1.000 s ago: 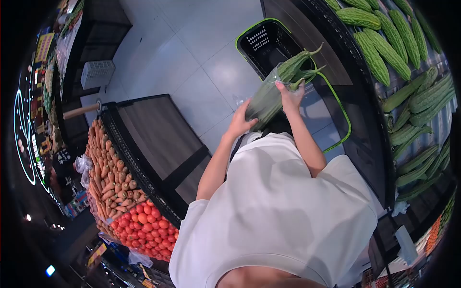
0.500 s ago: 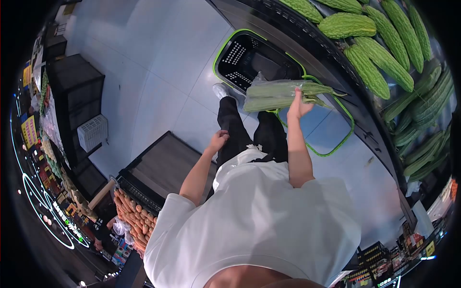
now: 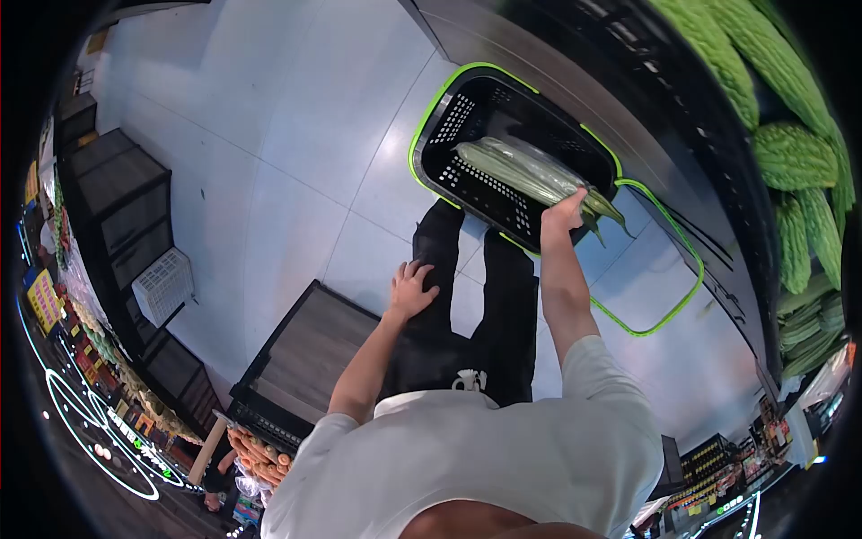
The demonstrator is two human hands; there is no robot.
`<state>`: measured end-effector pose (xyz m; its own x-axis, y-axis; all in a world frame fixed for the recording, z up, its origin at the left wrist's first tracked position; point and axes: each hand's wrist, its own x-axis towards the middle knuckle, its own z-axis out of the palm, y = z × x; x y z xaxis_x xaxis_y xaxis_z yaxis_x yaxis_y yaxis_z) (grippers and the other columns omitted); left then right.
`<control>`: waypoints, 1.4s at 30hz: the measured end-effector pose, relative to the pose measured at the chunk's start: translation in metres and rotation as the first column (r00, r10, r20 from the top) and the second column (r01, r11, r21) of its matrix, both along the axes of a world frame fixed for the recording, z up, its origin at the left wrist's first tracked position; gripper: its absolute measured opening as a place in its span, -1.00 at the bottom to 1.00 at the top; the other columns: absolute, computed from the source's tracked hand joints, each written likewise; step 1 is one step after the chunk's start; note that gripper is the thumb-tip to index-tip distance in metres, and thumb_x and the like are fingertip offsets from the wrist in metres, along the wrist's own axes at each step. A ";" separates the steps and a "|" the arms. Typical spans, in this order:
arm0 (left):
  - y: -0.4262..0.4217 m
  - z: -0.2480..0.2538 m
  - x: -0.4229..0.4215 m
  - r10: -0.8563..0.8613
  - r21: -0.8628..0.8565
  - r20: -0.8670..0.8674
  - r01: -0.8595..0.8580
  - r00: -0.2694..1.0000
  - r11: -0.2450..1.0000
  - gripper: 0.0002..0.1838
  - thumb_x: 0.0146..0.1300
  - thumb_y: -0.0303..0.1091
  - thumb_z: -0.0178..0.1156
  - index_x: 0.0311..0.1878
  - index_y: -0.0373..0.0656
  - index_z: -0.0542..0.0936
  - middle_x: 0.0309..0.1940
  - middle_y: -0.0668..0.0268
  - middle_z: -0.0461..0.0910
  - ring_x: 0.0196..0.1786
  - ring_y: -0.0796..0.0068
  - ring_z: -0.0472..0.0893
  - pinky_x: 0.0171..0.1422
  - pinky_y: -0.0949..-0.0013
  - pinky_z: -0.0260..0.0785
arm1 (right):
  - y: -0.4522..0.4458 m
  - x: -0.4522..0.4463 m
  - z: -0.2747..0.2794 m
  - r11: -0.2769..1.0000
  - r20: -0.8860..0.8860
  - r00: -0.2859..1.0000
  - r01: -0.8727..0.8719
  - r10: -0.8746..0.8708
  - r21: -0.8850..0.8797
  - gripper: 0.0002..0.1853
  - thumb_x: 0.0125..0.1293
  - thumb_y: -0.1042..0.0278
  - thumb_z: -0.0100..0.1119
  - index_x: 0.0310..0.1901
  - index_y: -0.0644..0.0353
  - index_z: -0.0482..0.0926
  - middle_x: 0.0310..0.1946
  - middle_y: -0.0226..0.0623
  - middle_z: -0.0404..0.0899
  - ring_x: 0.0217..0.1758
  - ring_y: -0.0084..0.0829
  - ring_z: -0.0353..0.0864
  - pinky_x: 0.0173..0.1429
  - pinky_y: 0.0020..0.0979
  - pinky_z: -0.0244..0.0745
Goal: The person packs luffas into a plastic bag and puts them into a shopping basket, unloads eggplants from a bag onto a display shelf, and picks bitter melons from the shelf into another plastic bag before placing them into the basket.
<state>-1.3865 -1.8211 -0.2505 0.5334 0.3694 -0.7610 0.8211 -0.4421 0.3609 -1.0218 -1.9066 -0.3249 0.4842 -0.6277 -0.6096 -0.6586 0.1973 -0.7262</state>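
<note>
My right hand (image 3: 564, 212) is closed around the stem end of a clear plastic bag of long green gourds (image 3: 516, 171). The bagged gourds slant across the opening of a black shopping basket (image 3: 429, 135) with a bright green rim. Their far end reaches down into the basket, while the stems stick out past its near right side. In front of my thigh, my left hand (image 3: 414, 289) holds nothing, its fingers spread. The basket stands on the floor with its green handle (image 3: 702, 260) swung out to the right.
Bitter melons (image 3: 795, 157) fill the dark display stand (image 3: 718, 108) along the right. A low black platform (image 3: 310, 350) stands on the floor to my left, beside a pile of carrots (image 3: 258, 456). Farther left is a white plastic crate (image 3: 163, 286). Tiled floor (image 3: 260, 207) stretches ahead.
My right hand has lowered the bagged gourds from above the basket's near edge into its opening. My left hand's fingers have opened from a loose curl. I have bent forward.
</note>
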 end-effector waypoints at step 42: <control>-0.114 -0.069 0.015 -0.284 0.254 -0.230 0.339 0.931 0.906 -0.41 0.05 -0.05 0.31 0.19 0.07 0.49 0.37 -0.07 0.17 0.45 -0.13 0.08 0.48 -0.09 -0.03 | -0.563 -0.016 -0.041 0.968 -0.384 0.914 -0.203 0.132 -0.150 -0.41 0.25 0.23 0.17 0.18 0.42 0.23 -0.01 0.05 0.49 -0.07 -0.06 0.58 -0.07 -0.06 0.63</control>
